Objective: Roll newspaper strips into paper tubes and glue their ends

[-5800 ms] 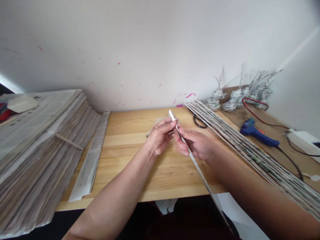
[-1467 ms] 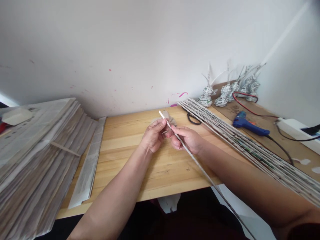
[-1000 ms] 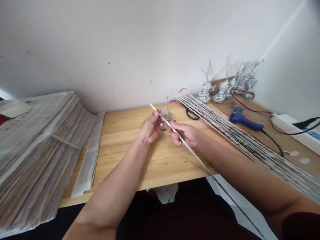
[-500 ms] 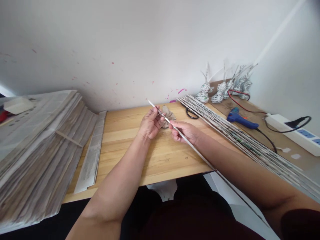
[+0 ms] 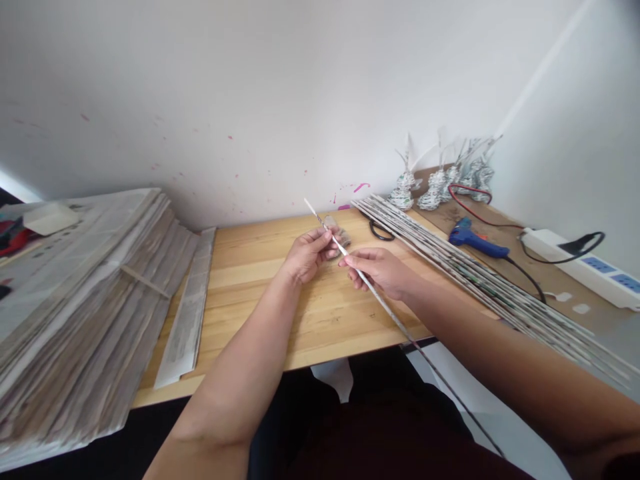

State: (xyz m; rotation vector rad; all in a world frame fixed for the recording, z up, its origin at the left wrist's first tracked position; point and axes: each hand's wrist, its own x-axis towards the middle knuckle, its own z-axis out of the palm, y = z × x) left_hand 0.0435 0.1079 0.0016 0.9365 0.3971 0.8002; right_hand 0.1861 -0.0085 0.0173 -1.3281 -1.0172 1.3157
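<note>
A long thin rolled-paper stick (image 5: 390, 312) slants from above the middle of the table down past the front edge, toward my lap. My left hand (image 5: 309, 255) pinches it near its upper, pale-tipped end. Just below, my right hand (image 5: 376, 269) grips the same stick between thumb and fingers. Behind my left hand lies a small greyish-beige item (image 5: 342, 236), partly hidden, whose kind I cannot make out. A bundle of similar paper sticks (image 5: 450, 267) lies to the right of my right hand, over a black-handled tool (image 5: 382, 231), perhaps scissors.
A tall stack of newspaper strips (image 5: 100, 313) fills the left, with a loose folded strip (image 5: 190, 310) beside it. At right are a blue glue gun (image 5: 477, 240), a white power strip (image 5: 575, 263) with cables, and several woven paper figures (image 5: 435, 190) by the wall.
Both hands have shifted slightly right and down with the stick, and more of its upper end shows above my left hand. The whole view has turned a little.
</note>
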